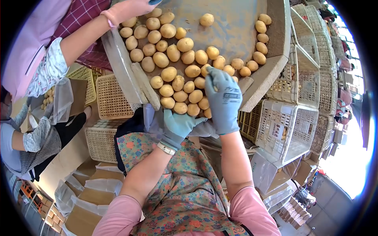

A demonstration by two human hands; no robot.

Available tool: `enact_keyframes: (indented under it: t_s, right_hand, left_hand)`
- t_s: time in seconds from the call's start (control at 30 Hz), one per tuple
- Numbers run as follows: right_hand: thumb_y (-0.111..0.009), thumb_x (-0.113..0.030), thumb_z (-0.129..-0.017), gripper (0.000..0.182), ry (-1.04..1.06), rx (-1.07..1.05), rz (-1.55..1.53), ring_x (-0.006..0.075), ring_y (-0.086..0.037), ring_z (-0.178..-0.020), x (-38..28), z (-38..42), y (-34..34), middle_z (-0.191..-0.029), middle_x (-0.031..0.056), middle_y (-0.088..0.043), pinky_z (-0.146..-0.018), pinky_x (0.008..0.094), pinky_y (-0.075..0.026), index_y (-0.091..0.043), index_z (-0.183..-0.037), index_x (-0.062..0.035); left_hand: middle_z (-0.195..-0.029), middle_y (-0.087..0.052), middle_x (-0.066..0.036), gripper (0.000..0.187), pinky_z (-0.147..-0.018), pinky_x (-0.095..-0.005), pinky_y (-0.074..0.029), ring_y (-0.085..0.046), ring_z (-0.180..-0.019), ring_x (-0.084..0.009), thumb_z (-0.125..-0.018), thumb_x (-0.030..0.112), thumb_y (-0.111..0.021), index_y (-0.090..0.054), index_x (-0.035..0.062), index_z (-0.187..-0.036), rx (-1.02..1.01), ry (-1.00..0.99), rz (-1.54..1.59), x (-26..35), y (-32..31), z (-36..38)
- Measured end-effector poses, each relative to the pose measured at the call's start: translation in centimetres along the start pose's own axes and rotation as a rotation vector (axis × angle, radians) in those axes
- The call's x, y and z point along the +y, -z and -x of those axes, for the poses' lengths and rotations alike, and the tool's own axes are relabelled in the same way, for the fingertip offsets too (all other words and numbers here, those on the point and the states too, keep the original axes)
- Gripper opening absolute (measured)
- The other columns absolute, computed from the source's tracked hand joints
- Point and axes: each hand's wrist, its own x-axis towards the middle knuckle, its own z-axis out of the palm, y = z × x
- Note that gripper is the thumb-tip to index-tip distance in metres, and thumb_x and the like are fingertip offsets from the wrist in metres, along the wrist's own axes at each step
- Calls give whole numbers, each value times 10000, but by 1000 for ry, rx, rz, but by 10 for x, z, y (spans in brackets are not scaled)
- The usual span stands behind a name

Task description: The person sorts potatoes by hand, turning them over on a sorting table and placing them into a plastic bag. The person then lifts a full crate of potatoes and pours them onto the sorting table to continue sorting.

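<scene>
Many small round yellow potatoes [161, 59] lie on a worn, sloping sorting table [232, 27] in front of me. My left hand [179, 125], in a light blue-green glove, is at the table's near lip, below the closest potatoes. Its thumb is spread to the right, and the fingertips are partly hidden. Over the right side of the pile is my right hand [225, 100], in a grey-blue glove with dark print. Its fingers reach forward and bend down against the potatoes, apparently without gripping one. Below the lip, a greyish plastic bag [205, 129] shows behind my hands.
At upper left another person's hand [132, 8] reaches over the table. A second person [23, 145] sits lower left, near an open box of potatoes [48, 97]. Stacked plastic crates [289, 129] stand right, and more crates [114, 96] left. Lined cardboard boxes [92, 196] lie lower left.
</scene>
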Motion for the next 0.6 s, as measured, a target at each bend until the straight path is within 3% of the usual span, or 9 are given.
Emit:
enact_keyframes:
  t_s: [0.03,0.1,0.2,0.23,0.33,0.4,0.5,0.57,0.6]
  right_hand:
    - [-695,-188,-960,171,-19,-93,-18,293,-709,-923,-17,-3,3,-987,113,-742,-855,411,-551,-744,-1085,-81]
    - [-692,-275,-968,282,-45,-220,-15,309,-706,-919,-30,7,-17,-974,127,-736,-845,430,-548,-712,-1173,-82]
    - [-684,-332,-974,409,-88,-327,46,318,-701,-948,-50,19,-45,-1033,140,-733,-840,437,-546,-662,-1302,-89]
    - [-679,-358,-976,478,-101,-361,76,324,-698,-970,-54,22,-50,-1072,146,-730,-841,438,-546,-630,-1372,-95]
    - [-700,-345,-958,556,-90,-249,-14,273,-673,-954,-47,27,-70,-1070,120,-681,-796,414,-543,-580,-1432,-80]
    - [-745,-270,-921,619,-46,-176,-210,267,-677,-970,-34,27,-65,-1156,140,-696,-832,399,-550,-554,-1475,-70]
    - [-786,-84,-860,735,-345,-300,-773,189,-662,-1117,-33,28,-42,-1291,116,-681,-951,325,-536,-501,-1537,-55]
    - [-791,-73,-857,739,-345,-271,-881,179,-642,-1174,-30,34,-36,-1313,106,-665,-989,323,-526,-502,-1536,-54]
    - [-796,-61,-854,743,-345,-232,-988,170,-623,-1231,-28,36,-33,-1334,96,-649,-1027,322,-517,-502,-1536,-52]
  left_hand:
    - [-1720,-273,-120,747,-1199,-723,-261,-250,-1577,-387,-1067,640,-292,-277,194,-1666,-48,-4,97,0,7,1]
    - [-1677,-357,-120,707,-1222,-617,-315,-349,-1530,-359,-1080,599,-307,-334,168,-1640,-215,6,288,-2,22,2]
    - [-1663,-361,-135,768,-1221,-589,-344,-380,-1510,-364,-1053,651,-325,-284,171,-1651,3,-16,448,-1,27,7]
    - [-1667,-352,-141,755,-1231,-546,-347,-374,-1516,-362,-1063,633,-318,-290,159,-1649,194,-110,52,-4,25,8]
    - [-1670,-348,-136,733,-1235,-545,-341,-373,-1517,-363,-1069,616,-322,-299,166,-1647,28,-97,-51,-5,24,8]
    - [-1673,-349,-130,745,-1238,-535,-336,-370,-1521,-353,-1066,626,-327,-300,162,-1649,35,-90,38,-6,24,8]
    - [-1680,-350,-119,770,-1245,-515,-324,-365,-1529,-334,-1060,647,-337,-302,156,-1651,44,-83,215,-2,25,6]
    - [-1622,-427,-113,741,-1140,-526,-451,-462,-1455,-335,-1032,643,-412,-385,172,-1604,114,-45,187,-1,28,5]
    - [-1622,-427,-113,741,-1140,-526,-451,-462,-1455,-335,-1032,643,-412,-385,172,-1604,115,-45,187,-1,28,6]
